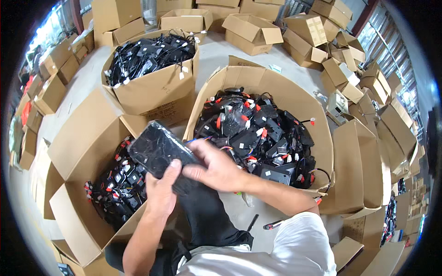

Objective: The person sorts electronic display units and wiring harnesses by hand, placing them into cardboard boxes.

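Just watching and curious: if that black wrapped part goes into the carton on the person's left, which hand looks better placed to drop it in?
Probably the left hand. It grips the black wrapped part from below, right above the left carton. The right hand reaches across from the other side, only touching the part's edge.

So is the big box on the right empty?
No, the big box is full of black parts with wires and red and white tags.
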